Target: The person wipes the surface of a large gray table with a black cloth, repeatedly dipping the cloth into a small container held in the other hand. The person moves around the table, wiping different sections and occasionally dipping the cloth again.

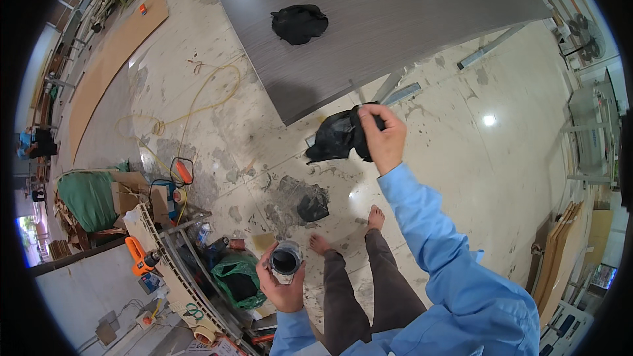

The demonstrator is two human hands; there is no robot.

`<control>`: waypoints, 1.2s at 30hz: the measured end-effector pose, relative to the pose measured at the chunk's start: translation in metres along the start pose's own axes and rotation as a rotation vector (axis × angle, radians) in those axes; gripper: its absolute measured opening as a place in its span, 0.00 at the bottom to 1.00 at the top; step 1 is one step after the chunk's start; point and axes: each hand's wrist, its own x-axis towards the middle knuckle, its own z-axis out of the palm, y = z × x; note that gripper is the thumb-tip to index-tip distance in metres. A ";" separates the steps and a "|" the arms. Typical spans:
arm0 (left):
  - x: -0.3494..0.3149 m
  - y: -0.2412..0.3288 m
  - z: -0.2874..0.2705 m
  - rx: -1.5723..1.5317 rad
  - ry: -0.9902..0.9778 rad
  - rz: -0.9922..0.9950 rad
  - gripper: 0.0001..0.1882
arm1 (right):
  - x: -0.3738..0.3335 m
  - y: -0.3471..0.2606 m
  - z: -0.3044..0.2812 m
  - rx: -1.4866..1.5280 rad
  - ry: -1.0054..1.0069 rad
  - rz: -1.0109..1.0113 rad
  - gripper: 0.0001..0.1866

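In my left hand (288, 295) is a small round open-topped container (286, 261), fingers wrapped around its sides; its inside looks dark. My right hand (387, 140) pinches a crumpled black cloth (335, 136), which hangs in front of the near edge of the large dark grey panel (369, 33). Whether it is fabric or thin plastic I cannot tell for certain. A second crumpled black cloth (299, 24) lies on the panel, toward its left side. On the floor between the panel and my feet is another dark crumpled piece (313, 204).
Metal supports (403, 94) show under the panel. A yellow hose (191, 113) loops across the floor at left. Beside my left arm stand a cluttered bench with an orange drill (140, 256) and a green plastic bag (237, 281). Boards (557, 257) lean at right, below a fan (581, 34).
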 end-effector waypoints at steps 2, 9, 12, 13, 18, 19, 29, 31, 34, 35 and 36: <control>0.000 -0.003 -0.001 -0.006 0.007 0.010 0.39 | -0.007 -0.001 0.008 -0.062 -0.139 -0.035 0.06; -0.002 -0.007 -0.009 -0.007 0.020 0.031 0.39 | 0.002 -0.012 0.002 -0.127 0.163 -0.090 0.06; -0.002 -0.008 -0.010 0.002 0.020 0.045 0.39 | 0.008 -0.004 -0.006 -0.097 0.208 -0.088 0.06; -0.002 -0.009 -0.010 -0.025 0.018 0.040 0.38 | 0.008 -0.001 -0.007 -0.120 0.086 -0.073 0.06; -0.003 -0.008 -0.009 -0.033 0.023 0.023 0.38 | -0.004 0.003 0.005 -0.125 0.033 -0.074 0.05; -0.003 -0.007 -0.009 -0.067 0.027 0.014 0.39 | -0.007 0.000 0.009 -0.107 0.087 -0.082 0.05; -0.005 -0.004 -0.012 -0.013 0.007 0.016 0.36 | -0.045 -0.016 0.050 -0.048 -0.129 -0.115 0.04; -0.005 -0.005 -0.016 0.037 -0.004 0.036 0.36 | -0.046 -0.012 0.049 0.004 0.056 -0.058 0.05; -0.005 -0.008 -0.019 0.055 -0.016 0.037 0.37 | -0.044 -0.013 0.048 -0.015 -0.161 -0.018 0.05; -0.005 -0.009 -0.019 0.040 0.004 0.026 0.37 | -0.043 -0.015 0.047 -0.035 -0.252 -0.011 0.05; -0.006 -0.010 -0.019 0.027 0.021 0.015 0.38 | -0.042 -0.018 0.048 -0.077 -0.324 -0.075 0.05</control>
